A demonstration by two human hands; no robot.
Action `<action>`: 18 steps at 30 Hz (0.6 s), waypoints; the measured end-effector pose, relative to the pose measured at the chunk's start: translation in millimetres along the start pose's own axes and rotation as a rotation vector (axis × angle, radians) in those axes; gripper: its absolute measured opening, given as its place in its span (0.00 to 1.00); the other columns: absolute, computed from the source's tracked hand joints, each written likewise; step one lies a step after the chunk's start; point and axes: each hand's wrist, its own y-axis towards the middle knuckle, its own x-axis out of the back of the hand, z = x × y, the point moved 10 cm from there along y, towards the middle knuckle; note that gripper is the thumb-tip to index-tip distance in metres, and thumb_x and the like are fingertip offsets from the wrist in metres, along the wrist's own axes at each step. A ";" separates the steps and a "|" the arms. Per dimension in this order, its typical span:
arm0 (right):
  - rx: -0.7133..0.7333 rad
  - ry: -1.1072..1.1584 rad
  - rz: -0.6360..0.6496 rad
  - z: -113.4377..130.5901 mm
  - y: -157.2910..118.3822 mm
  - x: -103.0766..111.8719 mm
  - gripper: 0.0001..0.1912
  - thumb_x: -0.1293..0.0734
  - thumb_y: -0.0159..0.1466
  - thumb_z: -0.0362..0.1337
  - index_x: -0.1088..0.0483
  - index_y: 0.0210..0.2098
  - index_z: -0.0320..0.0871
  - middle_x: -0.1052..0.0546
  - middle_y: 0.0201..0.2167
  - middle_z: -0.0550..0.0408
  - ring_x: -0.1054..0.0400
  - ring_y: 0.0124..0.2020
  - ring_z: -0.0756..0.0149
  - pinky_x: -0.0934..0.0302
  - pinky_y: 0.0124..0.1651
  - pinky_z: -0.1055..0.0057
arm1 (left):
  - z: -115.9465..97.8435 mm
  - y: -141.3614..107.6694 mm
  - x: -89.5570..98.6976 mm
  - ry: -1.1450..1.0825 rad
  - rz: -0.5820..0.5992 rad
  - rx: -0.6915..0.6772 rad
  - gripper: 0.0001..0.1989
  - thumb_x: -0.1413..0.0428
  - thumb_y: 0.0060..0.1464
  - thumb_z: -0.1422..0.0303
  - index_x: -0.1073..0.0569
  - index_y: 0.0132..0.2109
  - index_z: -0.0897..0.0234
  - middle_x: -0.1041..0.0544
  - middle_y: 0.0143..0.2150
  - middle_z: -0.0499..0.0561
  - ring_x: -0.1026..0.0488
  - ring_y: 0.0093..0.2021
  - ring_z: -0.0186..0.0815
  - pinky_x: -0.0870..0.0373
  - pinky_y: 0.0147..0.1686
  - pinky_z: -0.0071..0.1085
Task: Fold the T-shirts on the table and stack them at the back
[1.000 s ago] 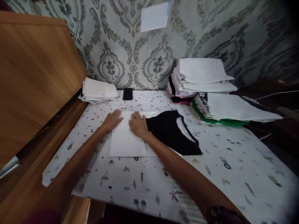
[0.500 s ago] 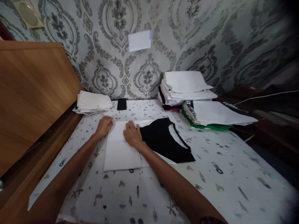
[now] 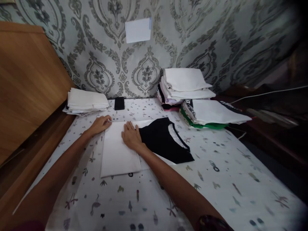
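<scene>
A T-shirt lies partly folded on the patterned sheet, its white lower part [image 3: 120, 157] doubled over in a flat panel on the left. Its black upper part [image 3: 163, 138] and neckline point right. My right hand [image 3: 132, 136] rests flat on the white panel near its right edge, fingers spread a little. At the panel's far left corner is my left hand [image 3: 99, 124], its fingers loosely bent and apart from the thumb. Whether its fingertips touch the cloth is hard to see.
Folded white clothes [image 3: 88, 100] are stacked at the back left beside a black phone-like object [image 3: 119, 103]. Two more folded piles stand at the back right, one taller [image 3: 186, 80], one with green cloth [image 3: 214, 112]. A wooden panel [image 3: 31, 83] borders the left side.
The view has shifted, so everything sits a little further left and higher. My left hand's fingers have loosened and lifted slightly at the corner. My right hand stays on the panel.
</scene>
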 end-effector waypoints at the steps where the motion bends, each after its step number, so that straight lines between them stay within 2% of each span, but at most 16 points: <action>1: -0.001 -0.001 0.002 -0.3 -0.1 -0.1 0.29 0.48 0.72 0.37 0.45 0.69 0.29 0.48 0.72 0.36 0.60 0.74 0.53 0.65 0.72 0.47 | 0.3 1.3 -0.3 0.020 -0.008 -0.002 0.14 0.50 0.57 0.57 0.28 0.45 0.58 0.27 0.32 0.48 0.31 0.35 0.40 0.37 0.38 0.35; 6: 0.018 0.006 0.003 1.0 -0.4 -1.0 0.29 0.49 0.72 0.38 0.45 0.68 0.29 0.48 0.72 0.36 0.60 0.74 0.53 0.65 0.72 0.47 | -0.3 -6.9 4.0 0.105 -0.047 0.041 0.16 0.50 0.58 0.57 0.28 0.48 0.60 0.25 0.37 0.52 0.30 0.42 0.45 0.35 0.45 0.40; 8: 0.012 0.013 0.007 0.4 0.1 -3.2 0.29 0.49 0.72 0.37 0.45 0.68 0.29 0.48 0.72 0.36 0.60 0.74 0.53 0.65 0.72 0.47 | -2.2 -24.1 14.6 0.130 -0.116 0.093 0.16 0.50 0.59 0.59 0.29 0.50 0.61 0.25 0.42 0.55 0.31 0.47 0.47 0.36 0.49 0.43; 10: 0.008 0.023 0.002 -0.7 1.6 -6.3 0.29 0.49 0.71 0.37 0.45 0.68 0.29 0.48 0.72 0.36 0.60 0.74 0.53 0.66 0.72 0.46 | -13.1 -50.0 25.7 0.101 -0.182 0.110 0.15 0.51 0.60 0.62 0.30 0.51 0.63 0.26 0.46 0.57 0.32 0.50 0.46 0.36 0.52 0.44; 12: 0.017 0.042 -0.011 -1.8 3.5 -8.9 0.29 0.49 0.71 0.37 0.45 0.68 0.29 0.49 0.72 0.36 0.61 0.74 0.52 0.66 0.71 0.45 | -35.9 -80.9 30.2 0.017 -0.175 0.073 0.13 0.52 0.62 0.62 0.30 0.49 0.62 0.26 0.46 0.56 0.31 0.48 0.44 0.34 0.51 0.41; 16: 0.036 0.075 -0.015 -3.2 5.4 -9.1 0.28 0.49 0.71 0.37 0.43 0.66 0.30 0.47 0.72 0.36 0.59 0.74 0.50 0.65 0.71 0.43 | -96.8 -150.0 23.2 -0.096 -0.013 -0.052 0.13 0.52 0.65 0.59 0.29 0.46 0.62 0.26 0.44 0.54 0.30 0.46 0.41 0.33 0.48 0.37; 18: 0.032 0.081 -0.010 -1.5 3.4 -4.4 0.27 0.48 0.71 0.37 0.41 0.65 0.29 0.46 0.71 0.35 0.58 0.73 0.48 0.63 0.71 0.43 | -117.7 -180.6 16.7 -0.072 0.042 -0.093 0.12 0.50 0.65 0.59 0.29 0.48 0.61 0.26 0.44 0.54 0.31 0.46 0.41 0.33 0.48 0.38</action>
